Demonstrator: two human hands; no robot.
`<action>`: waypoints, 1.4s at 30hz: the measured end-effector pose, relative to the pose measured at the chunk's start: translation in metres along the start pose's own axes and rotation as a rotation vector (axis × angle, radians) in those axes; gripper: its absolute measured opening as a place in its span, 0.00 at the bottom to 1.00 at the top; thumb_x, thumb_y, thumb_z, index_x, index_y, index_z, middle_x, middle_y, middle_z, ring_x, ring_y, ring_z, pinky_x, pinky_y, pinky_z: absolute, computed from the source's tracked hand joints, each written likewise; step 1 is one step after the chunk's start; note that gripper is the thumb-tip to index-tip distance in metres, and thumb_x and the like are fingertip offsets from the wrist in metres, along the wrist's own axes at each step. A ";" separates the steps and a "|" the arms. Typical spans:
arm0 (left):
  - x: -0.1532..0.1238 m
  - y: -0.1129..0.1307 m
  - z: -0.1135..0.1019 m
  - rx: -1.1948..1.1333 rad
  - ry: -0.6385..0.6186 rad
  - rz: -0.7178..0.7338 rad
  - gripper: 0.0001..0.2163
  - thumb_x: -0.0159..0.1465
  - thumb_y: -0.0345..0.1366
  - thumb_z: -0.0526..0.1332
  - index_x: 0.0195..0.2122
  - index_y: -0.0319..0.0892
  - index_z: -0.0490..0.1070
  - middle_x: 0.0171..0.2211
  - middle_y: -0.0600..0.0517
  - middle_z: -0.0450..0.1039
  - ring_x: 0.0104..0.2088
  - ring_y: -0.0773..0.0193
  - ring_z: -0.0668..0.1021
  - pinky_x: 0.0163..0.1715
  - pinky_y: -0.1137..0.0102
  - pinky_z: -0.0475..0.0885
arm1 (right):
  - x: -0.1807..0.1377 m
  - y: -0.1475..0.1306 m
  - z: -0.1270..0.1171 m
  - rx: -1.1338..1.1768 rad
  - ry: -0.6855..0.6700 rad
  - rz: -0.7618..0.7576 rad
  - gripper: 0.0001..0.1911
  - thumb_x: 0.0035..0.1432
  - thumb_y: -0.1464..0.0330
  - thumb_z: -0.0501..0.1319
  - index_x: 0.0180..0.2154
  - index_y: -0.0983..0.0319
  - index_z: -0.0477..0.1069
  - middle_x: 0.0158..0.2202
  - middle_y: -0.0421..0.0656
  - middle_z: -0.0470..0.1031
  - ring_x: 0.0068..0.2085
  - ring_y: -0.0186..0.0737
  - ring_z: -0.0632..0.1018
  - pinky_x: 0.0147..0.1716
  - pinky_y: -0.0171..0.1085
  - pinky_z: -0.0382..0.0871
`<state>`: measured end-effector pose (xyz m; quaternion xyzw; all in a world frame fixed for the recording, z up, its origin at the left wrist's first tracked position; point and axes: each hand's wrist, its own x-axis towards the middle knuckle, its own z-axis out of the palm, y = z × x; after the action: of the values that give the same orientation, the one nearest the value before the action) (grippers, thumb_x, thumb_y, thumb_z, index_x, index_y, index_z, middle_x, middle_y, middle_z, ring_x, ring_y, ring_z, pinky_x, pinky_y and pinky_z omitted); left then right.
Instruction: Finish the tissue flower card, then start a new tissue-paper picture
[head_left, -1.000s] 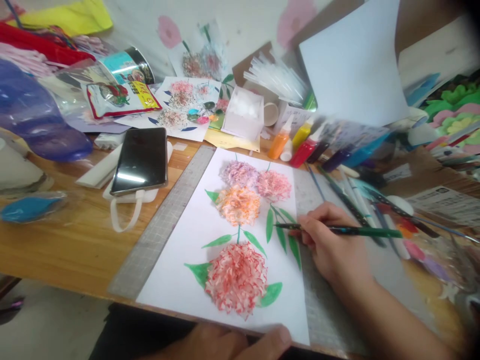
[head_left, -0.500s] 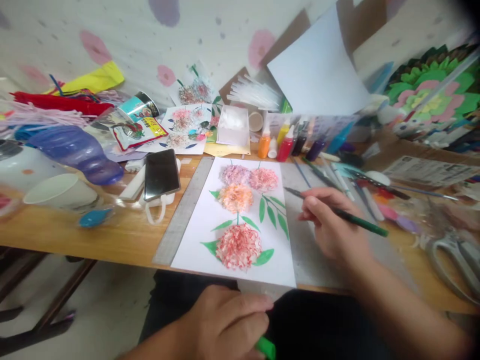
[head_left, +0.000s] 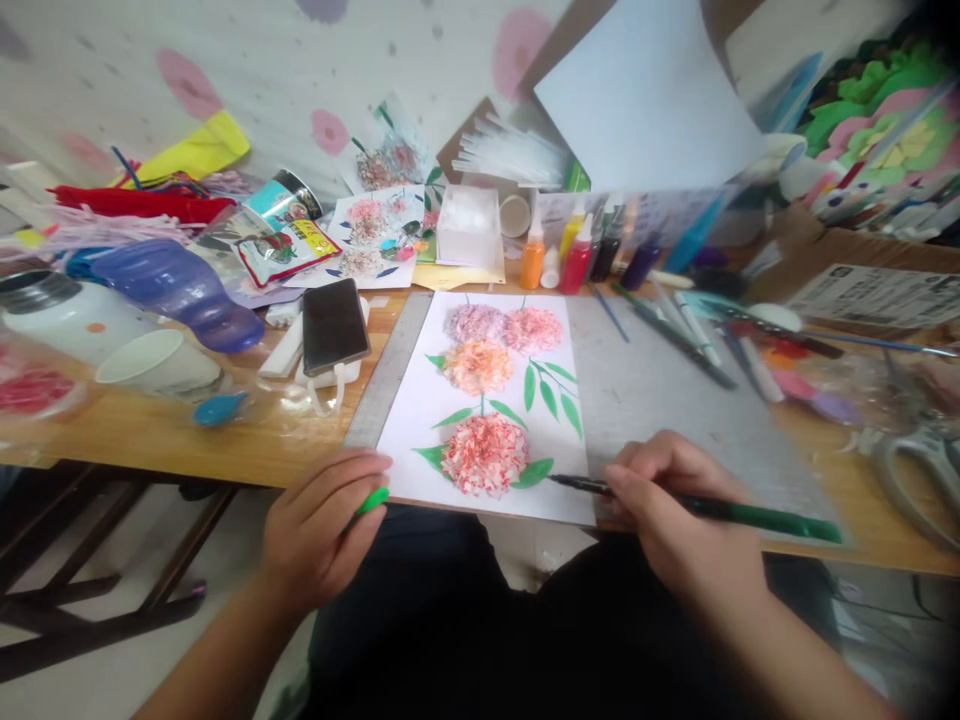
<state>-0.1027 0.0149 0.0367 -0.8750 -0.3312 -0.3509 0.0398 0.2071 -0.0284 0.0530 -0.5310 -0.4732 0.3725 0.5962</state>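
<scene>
A white sheet (head_left: 420,420) with painted pink, orange and red flowers and green leaves lies on a grey cutting mat (head_left: 660,400). My right hand (head_left: 675,510) is closed round a green marker pen (head_left: 750,515); its dark tip points left at the green leaf beside the red flower (head_left: 484,455) near the sheet's front edge. My left hand (head_left: 319,530) is closed on a small green cap (head_left: 371,500) just off the table's front edge, at the sheet's near left corner.
Paint bottles (head_left: 577,265) stand behind the sheet. A phone (head_left: 334,325) and a paper cup (head_left: 154,365) lie left of the mat. Brushes and pens (head_left: 697,330) lie to the right, with scissors (head_left: 919,460) at the far right. A purple bottle (head_left: 176,295) and craft clutter fill the back.
My right hand drew back from the upper leaves to the sheet's front edge. My left hand rose to the table's front edge at the sheet's left corner with the green cap.
</scene>
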 end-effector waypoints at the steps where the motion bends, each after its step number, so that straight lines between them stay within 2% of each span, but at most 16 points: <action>1: 0.000 -0.002 0.002 -0.006 0.006 -0.006 0.11 0.56 0.23 0.61 0.41 0.38 0.72 0.42 0.45 0.76 0.44 0.54 0.78 0.45 0.59 0.75 | -0.002 -0.001 0.004 -0.047 0.001 -0.018 0.13 0.55 0.69 0.63 0.22 0.60 0.62 0.19 0.37 0.66 0.21 0.31 0.66 0.19 0.32 0.58; 5: -0.001 -0.008 0.012 0.000 0.058 0.001 0.12 0.55 0.24 0.62 0.41 0.40 0.72 0.41 0.46 0.77 0.41 0.55 0.78 0.42 0.60 0.76 | -0.008 -0.002 0.016 -0.240 -0.031 -0.146 0.14 0.55 0.70 0.62 0.21 0.60 0.61 0.18 0.36 0.67 0.20 0.30 0.66 0.19 0.32 0.57; 10: -0.006 -0.012 0.020 0.055 0.123 0.051 0.14 0.52 0.23 0.63 0.40 0.40 0.72 0.39 0.46 0.77 0.40 0.55 0.79 0.38 0.61 0.77 | -0.006 -0.001 0.017 -0.402 -0.092 -0.350 0.12 0.54 0.71 0.63 0.23 0.59 0.63 0.19 0.35 0.70 0.18 0.28 0.68 0.18 0.31 0.59; 12: -0.008 -0.013 0.022 0.061 0.122 0.056 0.13 0.52 0.24 0.63 0.39 0.40 0.72 0.39 0.46 0.77 0.40 0.55 0.79 0.38 0.61 0.78 | -0.005 -0.003 0.018 -0.441 -0.113 -0.380 0.11 0.55 0.71 0.63 0.24 0.58 0.63 0.19 0.35 0.71 0.18 0.28 0.68 0.17 0.30 0.60; 17: -0.009 -0.014 0.024 0.073 0.132 0.058 0.13 0.52 0.24 0.63 0.39 0.41 0.72 0.39 0.47 0.78 0.40 0.55 0.80 0.37 0.61 0.78 | -0.005 -0.007 0.021 -0.500 -0.115 -0.344 0.10 0.56 0.68 0.63 0.24 0.58 0.64 0.20 0.35 0.73 0.19 0.29 0.71 0.18 0.31 0.61; 25: -0.009 -0.014 0.025 0.075 0.145 0.062 0.12 0.51 0.24 0.63 0.38 0.40 0.73 0.38 0.46 0.78 0.39 0.54 0.80 0.37 0.61 0.78 | -0.003 0.000 0.018 -0.495 -0.182 -0.428 0.10 0.55 0.71 0.62 0.24 0.58 0.64 0.20 0.34 0.72 0.18 0.27 0.70 0.17 0.29 0.61; 35: -0.010 -0.014 0.025 0.075 0.138 0.056 0.13 0.52 0.25 0.63 0.39 0.41 0.72 0.38 0.47 0.78 0.39 0.55 0.80 0.36 0.61 0.78 | -0.003 -0.003 0.013 -0.476 -0.135 -0.401 0.12 0.53 0.74 0.62 0.22 0.59 0.63 0.19 0.35 0.72 0.17 0.28 0.70 0.16 0.29 0.60; 42: -0.011 -0.016 0.025 0.078 0.133 0.066 0.13 0.51 0.24 0.63 0.39 0.39 0.73 0.38 0.44 0.78 0.39 0.53 0.80 0.36 0.60 0.78 | -0.005 -0.004 0.013 -0.396 -0.040 -0.282 0.11 0.52 0.74 0.63 0.22 0.58 0.64 0.21 0.35 0.73 0.20 0.30 0.71 0.18 0.30 0.61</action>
<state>-0.1032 0.0285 0.0081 -0.8581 -0.3120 -0.3935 0.1074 0.1932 -0.0299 0.0559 -0.5587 -0.6181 0.1962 0.5170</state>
